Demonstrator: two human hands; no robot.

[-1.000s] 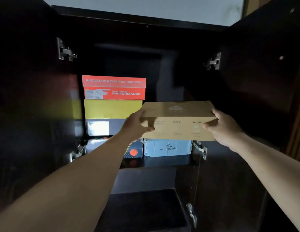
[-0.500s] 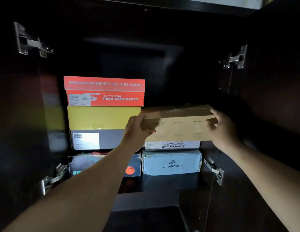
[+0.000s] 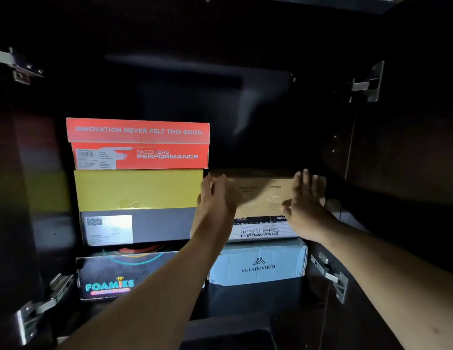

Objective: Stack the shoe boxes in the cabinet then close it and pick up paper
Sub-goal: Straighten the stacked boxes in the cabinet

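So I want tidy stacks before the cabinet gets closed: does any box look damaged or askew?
The pale blue veranevada box at the bottom of the right stack looks crumpled and dented along its edges. The Foamies box sits at a slight angle, with something red and green showing on top.
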